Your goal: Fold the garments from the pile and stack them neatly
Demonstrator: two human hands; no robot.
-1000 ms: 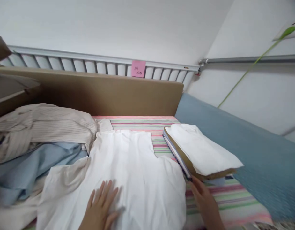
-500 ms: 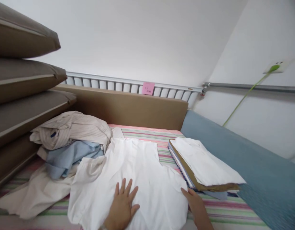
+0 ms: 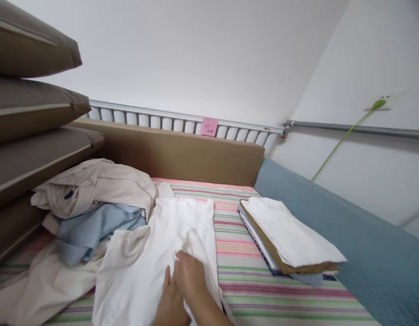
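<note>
The white garment looks plain; soft creases run along it.

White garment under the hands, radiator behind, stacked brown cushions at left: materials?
White garment: woven fabric, maybe cotton or a blend; matte, softly creased.
Radiator: probably white-painted metal; smooth, rigid, repeated upright sections.
Stacked brown cushions: likely fabric covers, though leatherette is possible; dull finish, pale edge strips. Filling hidden.

Presents white walls, a pale radiator bearing a pink note, a grey pipe and stacked brown cushions.
</note>
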